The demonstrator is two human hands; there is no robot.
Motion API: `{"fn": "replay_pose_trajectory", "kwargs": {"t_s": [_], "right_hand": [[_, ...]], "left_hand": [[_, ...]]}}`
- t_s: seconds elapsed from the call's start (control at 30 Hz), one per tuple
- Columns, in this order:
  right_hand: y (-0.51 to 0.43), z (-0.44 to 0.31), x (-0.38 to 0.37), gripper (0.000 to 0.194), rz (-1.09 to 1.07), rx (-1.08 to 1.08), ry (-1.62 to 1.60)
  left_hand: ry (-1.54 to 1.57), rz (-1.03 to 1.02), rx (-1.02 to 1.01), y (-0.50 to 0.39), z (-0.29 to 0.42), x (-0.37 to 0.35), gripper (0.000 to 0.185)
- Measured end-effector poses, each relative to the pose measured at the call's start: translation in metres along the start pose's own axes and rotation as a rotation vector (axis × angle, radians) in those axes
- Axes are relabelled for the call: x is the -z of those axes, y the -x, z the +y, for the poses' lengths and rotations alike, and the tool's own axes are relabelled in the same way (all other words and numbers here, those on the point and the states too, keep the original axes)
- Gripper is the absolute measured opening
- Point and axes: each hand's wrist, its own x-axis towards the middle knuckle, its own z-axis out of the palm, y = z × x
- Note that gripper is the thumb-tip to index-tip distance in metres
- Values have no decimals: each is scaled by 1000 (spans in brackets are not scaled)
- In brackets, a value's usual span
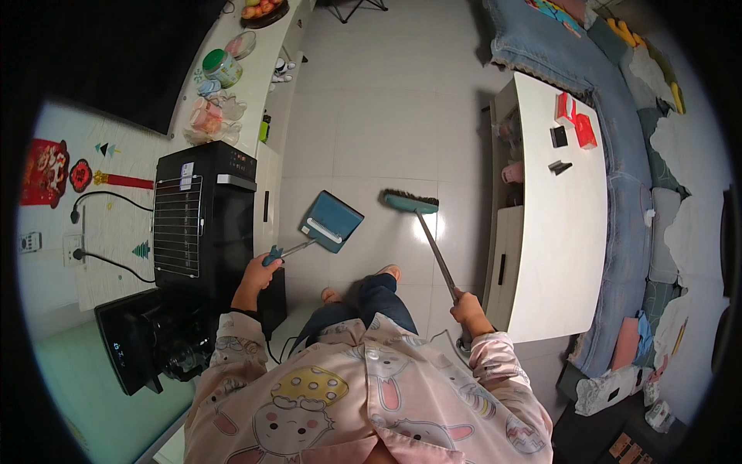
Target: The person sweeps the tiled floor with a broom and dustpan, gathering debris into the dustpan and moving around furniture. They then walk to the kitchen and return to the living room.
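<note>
My left hand [259,277] is closed around the top of the handle of a long-handled blue dustpan [336,214]. The pan lies to the front left, near the tiled floor, with a white comb-like strip across it. My right hand [468,311] grips the metal handle of a broom [413,203]. The broom's green head, with dark bristles, is at the floor ahead of me, to the right of the dustpan and apart from it. My feet stand on the tiles between the two handles.
To the left, a white cabinet [268,156] carries a black oven [226,203], jars and a fruit bowl [264,13]. A white coffee table [562,232] with red packets [585,131] stands to the right, before a denim-covered sofa [629,232]. A cable [446,336] lies near my right side.
</note>
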Motion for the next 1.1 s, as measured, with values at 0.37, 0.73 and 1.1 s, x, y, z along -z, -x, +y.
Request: {"fn": "replay_pose_trajectory", "kwargs": {"t_s": [0.37, 0.73, 1.1], "right_hand": [[9, 83, -59, 52, -228, -171, -130], [19, 157, -88, 48, -274, -383, -210], [11, 204, -41, 40, -14, -357, 193]], "left_hand": [[-209, -64, -110, -37, 42, -33, 40], [-502, -58, -202, -66, 64, -34, 48], [-461, -71, -139, -56, 67, -45, 45]]}}
